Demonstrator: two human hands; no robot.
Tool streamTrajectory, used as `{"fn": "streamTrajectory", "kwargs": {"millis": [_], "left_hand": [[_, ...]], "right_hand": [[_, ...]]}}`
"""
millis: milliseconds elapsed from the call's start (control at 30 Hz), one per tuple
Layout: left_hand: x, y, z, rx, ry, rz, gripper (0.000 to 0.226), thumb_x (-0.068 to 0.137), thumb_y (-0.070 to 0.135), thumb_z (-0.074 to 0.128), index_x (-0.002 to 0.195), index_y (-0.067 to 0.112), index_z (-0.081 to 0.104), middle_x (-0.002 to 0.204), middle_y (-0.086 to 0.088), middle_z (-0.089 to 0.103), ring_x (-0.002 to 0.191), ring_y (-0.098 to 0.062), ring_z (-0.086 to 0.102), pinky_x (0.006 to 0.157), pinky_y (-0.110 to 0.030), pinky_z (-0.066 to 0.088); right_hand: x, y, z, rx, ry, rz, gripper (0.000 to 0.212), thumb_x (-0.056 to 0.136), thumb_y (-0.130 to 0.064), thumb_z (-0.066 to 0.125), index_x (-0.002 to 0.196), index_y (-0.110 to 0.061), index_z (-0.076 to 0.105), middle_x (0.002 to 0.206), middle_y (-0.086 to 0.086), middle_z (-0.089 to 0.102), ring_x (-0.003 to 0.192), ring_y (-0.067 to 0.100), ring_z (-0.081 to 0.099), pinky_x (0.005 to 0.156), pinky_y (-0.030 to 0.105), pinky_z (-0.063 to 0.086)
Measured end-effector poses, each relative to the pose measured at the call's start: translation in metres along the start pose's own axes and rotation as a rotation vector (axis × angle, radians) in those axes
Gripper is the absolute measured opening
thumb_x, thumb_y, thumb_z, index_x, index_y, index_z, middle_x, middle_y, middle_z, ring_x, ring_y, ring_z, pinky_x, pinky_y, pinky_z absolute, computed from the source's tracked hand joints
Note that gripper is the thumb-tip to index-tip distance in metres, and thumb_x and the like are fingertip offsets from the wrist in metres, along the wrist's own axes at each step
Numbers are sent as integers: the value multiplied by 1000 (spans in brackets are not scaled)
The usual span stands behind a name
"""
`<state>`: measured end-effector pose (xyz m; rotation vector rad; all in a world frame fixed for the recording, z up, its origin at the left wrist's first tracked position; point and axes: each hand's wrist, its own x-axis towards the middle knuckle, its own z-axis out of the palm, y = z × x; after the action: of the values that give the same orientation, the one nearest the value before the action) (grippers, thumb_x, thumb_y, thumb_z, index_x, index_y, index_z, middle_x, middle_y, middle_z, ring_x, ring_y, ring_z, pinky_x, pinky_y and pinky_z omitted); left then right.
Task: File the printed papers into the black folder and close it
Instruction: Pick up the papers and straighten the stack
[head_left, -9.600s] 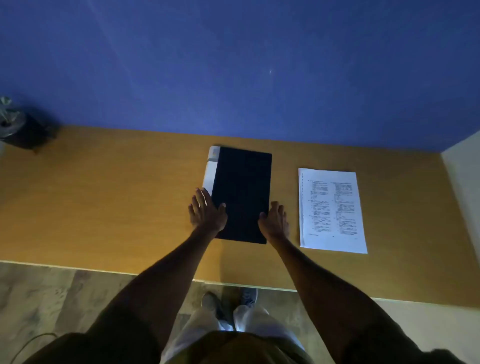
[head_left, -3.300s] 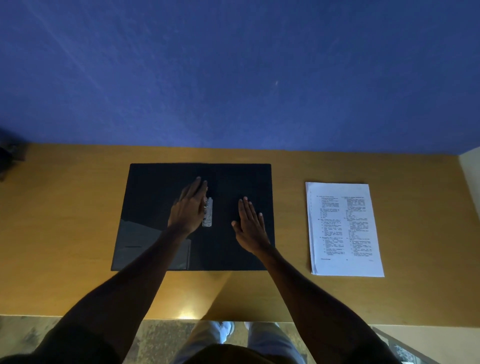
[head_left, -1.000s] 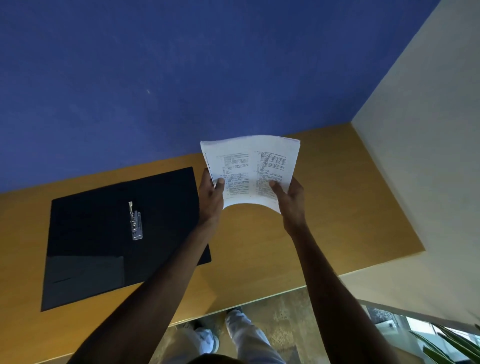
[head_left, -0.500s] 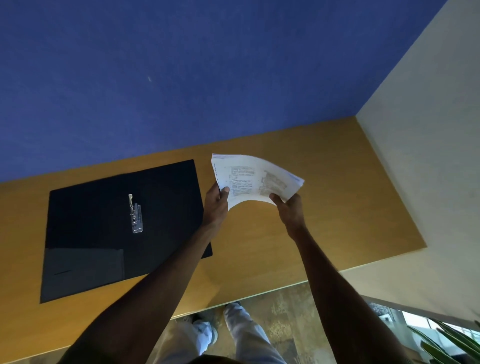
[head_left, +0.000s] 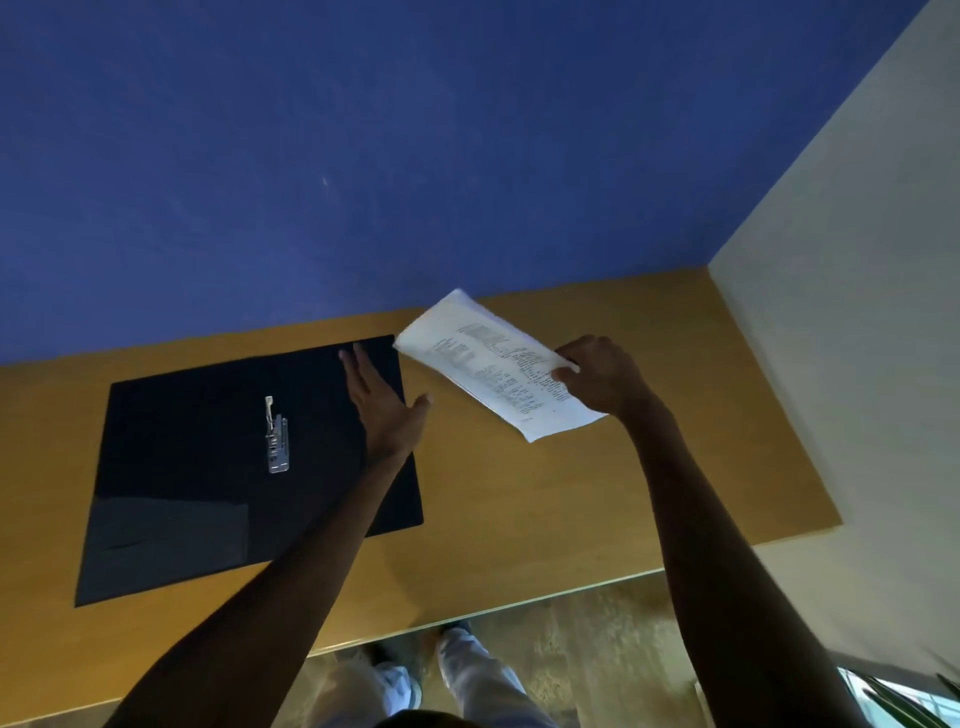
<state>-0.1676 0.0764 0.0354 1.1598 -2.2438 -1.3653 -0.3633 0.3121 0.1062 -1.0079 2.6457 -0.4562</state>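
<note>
A matte, deep blue wall (head_left: 363, 156) fills the upper view and meets a pale, off-white wall (head_left: 857, 312) at a corner on the right. Below them runs the tabletop (head_left: 545, 509), a smooth, orange-brown wood-look slab with a straight front edge; under it shows mottled stone-like floor (head_left: 597, 649). The black folder (head_left: 208, 467) lies open and flat on the tabletop's left half, a wide dark rectangle with a faint gloss and a lower-left inner pocket. At its spine sits a small metal clip (head_left: 275, 436), silvery and narrow. The printed papers (head_left: 493, 364), a thin white stack with columns of small text, are held tilted in the air just right of the folder. The right hand (head_left: 605, 376) has its fingers clamped on the stack's right edge. The left hand (head_left: 382, 405) hovers over the folder's right flap, fingers apart and straight, holding nothing.
</note>
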Motion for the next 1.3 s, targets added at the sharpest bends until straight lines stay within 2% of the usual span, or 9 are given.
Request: {"fn": "streamTrajectory", "kwargs": {"millis": [133, 267, 367, 467, 533, 700, 833, 1067, 1300], "left_hand": [[17, 16, -31, -27, -213, 399, 107, 93, 21, 82, 172, 35, 10, 180, 13, 6, 168, -19, 2, 132, -53, 18], [25, 28, -35, -135, -424, 372, 50, 105, 19, 68, 149, 39, 61, 154, 19, 59, 157, -15, 40, 120, -38, 48], [16, 26, -29, -240, -373, 265, 30, 106, 18, 67, 135, 19, 73, 122, 14, 78, 125, -16, 72, 102, -29, 60], [6, 18, -23, -329, -319, 156, 31, 105, 21, 68, 136, 16, 72, 110, 15, 82, 112, -14, 77, 92, -30, 64], [-1, 13, -20, -391, -328, 110, 28, 106, 18, 67, 134, 20, 71, 115, 15, 82, 113, -13, 77, 88, -27, 64], [-10, 12, -7, -442, -357, 56, 25, 106, 16, 66, 128, 26, 72, 114, 17, 82, 111, -9, 77, 83, -20, 61], [-3, 10, -3, -400, -363, 65, 26, 106, 18, 67, 132, 19, 73, 116, 14, 82, 111, -8, 77, 89, -21, 61], [-2, -12, 16, -307, -431, -8, 34, 103, 25, 72, 137, 18, 72, 125, 4, 80, 118, -15, 75, 105, -39, 59], [1, -13, 18, -248, -419, -35, 37, 105, 27, 69, 140, 15, 71, 125, 5, 79, 114, -8, 75, 97, -27, 59]], "right_hand": [[7, -17, -15, -243, -67, -63, 40, 88, -24, 64, 125, -34, 77, 127, 1, 75, 113, 32, 71, 85, 36, 54], [10, -30, -8, -296, -25, -93, 40, 87, -24, 64, 124, -35, 77, 121, -1, 77, 107, 29, 72, 77, 32, 48], [4, -12, -21, 127, -29, -37, 22, 89, -24, 74, 110, -27, 82, 99, -8, 78, 90, 16, 72, 75, 30, 50], [-24, 24, -33, 843, 96, 114, 23, 89, -9, 82, 112, -11, 83, 106, 3, 83, 93, 15, 75, 81, 31, 59], [-44, 38, -19, 1069, 103, 177, 31, 90, 0, 79, 121, -1, 77, 119, 18, 79, 105, 27, 75, 95, 43, 60], [-55, 42, 53, 1135, 83, 290, 39, 87, -2, 83, 125, -7, 75, 125, 16, 77, 117, 43, 72, 103, 70, 53], [-57, 42, 68, 1135, 192, 321, 35, 91, -1, 79, 119, -21, 77, 120, 12, 80, 113, 37, 75, 99, 65, 58], [-62, 58, 96, 1095, 197, 445, 35, 89, 4, 80, 116, -17, 76, 108, 4, 82, 108, 34, 77, 95, 57, 62], [-60, 59, 90, 1003, 131, 503, 36, 82, 9, 81, 107, -17, 79, 117, 17, 79, 110, 38, 76, 90, 51, 64]]}}
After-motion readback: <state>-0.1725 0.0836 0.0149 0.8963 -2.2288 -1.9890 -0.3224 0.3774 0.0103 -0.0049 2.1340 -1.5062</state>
